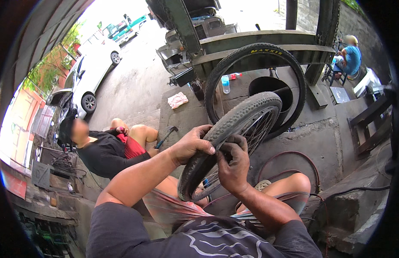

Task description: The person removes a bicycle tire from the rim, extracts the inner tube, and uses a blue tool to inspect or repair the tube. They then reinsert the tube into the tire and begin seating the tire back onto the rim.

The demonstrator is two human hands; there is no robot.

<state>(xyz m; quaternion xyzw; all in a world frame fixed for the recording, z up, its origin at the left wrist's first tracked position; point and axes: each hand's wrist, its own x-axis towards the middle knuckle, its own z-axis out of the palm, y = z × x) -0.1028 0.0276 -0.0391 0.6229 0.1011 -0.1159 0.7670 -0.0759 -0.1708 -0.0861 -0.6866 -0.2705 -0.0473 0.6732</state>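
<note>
A spoked bicycle wheel [262, 122] with a black knobby tyre [247, 111] stands tilted between my knees. On the tyre's left side my left hand [191, 145] is closed, its thumb pressing over the tread and sidewall. Across from it, my right hand [235, 167] has its fingers bent and pinched at the tyre's inner edge by the rim. Both hands are close together, and the right one looks darkened with grime. What lies under the right fingertips is hidden.
A second bicycle tyre [299, 77] leans against a metal frame [259, 41], near a dark round tub [279, 92] and a bottle [225, 84]. At left a seated person [107, 150] has a hand on a hammer [167, 135]. A hose [309, 158] curls at right.
</note>
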